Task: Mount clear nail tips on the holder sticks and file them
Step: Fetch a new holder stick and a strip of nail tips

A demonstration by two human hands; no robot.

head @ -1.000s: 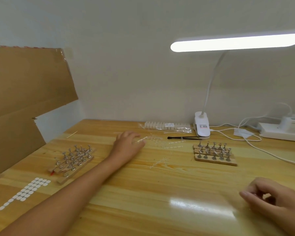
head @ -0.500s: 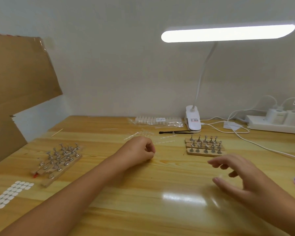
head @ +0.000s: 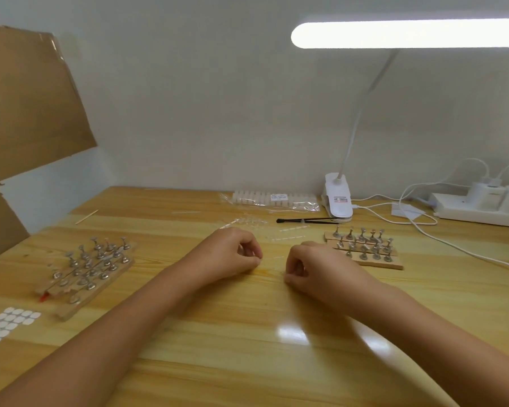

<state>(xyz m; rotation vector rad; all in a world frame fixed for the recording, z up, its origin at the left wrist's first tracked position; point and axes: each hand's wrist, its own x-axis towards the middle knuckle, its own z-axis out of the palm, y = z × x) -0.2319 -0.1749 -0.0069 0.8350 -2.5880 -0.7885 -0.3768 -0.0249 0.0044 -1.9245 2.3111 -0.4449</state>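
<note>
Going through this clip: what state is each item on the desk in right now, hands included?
White clip-on desk lamp: lit.
Left hand: fingers curled, on the wooden table; contents unclear.
Right hand: fingers curled, on the table; contents unclear.
Left group of metal holder sticks on wooden bases: upright, bases askew.
Right group of holder sticks: upright, bases in neat rows.
White power strip: chargers plugged in.
</note>
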